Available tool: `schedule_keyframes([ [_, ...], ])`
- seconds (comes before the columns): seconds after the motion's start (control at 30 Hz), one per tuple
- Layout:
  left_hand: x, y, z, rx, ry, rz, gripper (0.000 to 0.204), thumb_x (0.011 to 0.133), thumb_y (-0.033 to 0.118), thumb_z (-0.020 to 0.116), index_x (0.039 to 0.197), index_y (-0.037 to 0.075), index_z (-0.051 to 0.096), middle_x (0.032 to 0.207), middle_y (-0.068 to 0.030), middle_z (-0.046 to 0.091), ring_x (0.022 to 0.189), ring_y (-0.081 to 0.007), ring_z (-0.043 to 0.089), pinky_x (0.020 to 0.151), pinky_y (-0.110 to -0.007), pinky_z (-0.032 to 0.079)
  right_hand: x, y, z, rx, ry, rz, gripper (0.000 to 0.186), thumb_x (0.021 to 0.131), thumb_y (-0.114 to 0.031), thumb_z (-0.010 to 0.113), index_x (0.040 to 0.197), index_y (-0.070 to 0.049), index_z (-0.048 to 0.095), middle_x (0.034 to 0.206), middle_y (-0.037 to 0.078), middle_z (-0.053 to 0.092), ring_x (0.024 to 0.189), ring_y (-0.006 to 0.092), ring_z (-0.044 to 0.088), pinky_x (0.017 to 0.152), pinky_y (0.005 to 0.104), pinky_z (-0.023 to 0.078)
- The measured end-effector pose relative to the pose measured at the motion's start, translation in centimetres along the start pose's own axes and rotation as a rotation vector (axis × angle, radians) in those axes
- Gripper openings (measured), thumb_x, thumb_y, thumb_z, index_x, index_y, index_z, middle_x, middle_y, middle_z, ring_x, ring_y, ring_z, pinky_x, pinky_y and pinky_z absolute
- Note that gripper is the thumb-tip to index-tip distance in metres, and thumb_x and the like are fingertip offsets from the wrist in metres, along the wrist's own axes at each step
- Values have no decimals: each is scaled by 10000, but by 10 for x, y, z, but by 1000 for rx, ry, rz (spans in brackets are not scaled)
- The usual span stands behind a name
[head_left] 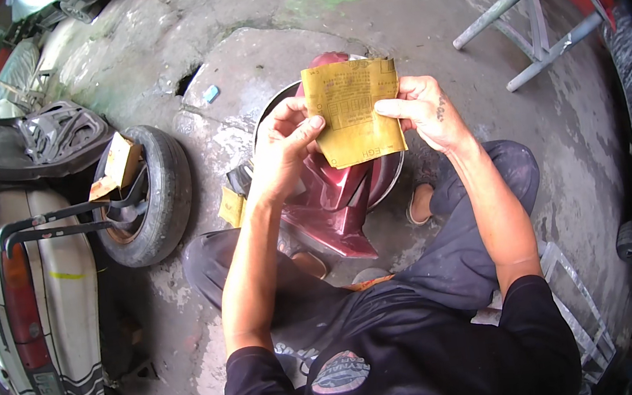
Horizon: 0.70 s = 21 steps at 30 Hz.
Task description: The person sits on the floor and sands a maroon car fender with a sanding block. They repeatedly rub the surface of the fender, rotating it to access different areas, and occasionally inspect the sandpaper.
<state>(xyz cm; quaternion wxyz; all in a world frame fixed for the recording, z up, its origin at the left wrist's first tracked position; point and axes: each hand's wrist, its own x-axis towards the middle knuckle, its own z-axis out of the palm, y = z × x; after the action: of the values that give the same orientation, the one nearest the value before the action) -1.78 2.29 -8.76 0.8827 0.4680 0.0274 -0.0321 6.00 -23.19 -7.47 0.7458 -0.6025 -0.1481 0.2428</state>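
On a worn, stained concrete floor [238,13], with a tyre [176,195] and whitish car bodywork [75,306] off to the left, a grey metal stand [507,16] at upper right and a small blue piece [211,93] farther out, sitting with knees spread around a glossy maroon panel [339,226]. Pinching a yellow printed sheet [355,133] at its left edge with the left hand [287,142] and at its right edge with the right hand [428,114], both thumbs on the printed face, and holding it spread above the panel, partly hiding it.
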Motion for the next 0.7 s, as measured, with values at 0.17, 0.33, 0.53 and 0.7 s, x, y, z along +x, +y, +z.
schedule_keyframes([
  [0.17,3,-5,-7,140,73,103,174,952,13,768,1085,57,665,994,-25,727,813,-109,705,690,-246,591,-2,-11,7,-75,15,-16,403,985,-20,661,1386,32,664,1115,119,789,967,150,754,852,300,624],
  [0.33,10,-7,-19,-66,122,50,217,899,-66,735,1069,43,655,977,-51,722,842,-135,717,710,-254,600,-8,-8,7,38,-104,-172,615,963,46,560,1571,-34,529,1282,143,748,1188,173,694,1049,308,545],
  [0.53,12,-13,-28,-70,111,-60,269,894,-89,693,1124,40,636,977,-58,707,778,-160,710,700,-286,626,-8,-1,16,-320,-178,-247,577,972,139,585,1508,-68,623,1435,131,666,1259,241,668,1110,349,513],
  [0.7,2,1,1,-68,0,16,467,928,-107,621,1384,-22,562,1121,-134,697,791,-243,728,718,-354,657,-1,6,8,-304,-92,-303,214,1008,-30,704,1195,24,791,1291,116,735,1150,225,710,1030,351,557],
])
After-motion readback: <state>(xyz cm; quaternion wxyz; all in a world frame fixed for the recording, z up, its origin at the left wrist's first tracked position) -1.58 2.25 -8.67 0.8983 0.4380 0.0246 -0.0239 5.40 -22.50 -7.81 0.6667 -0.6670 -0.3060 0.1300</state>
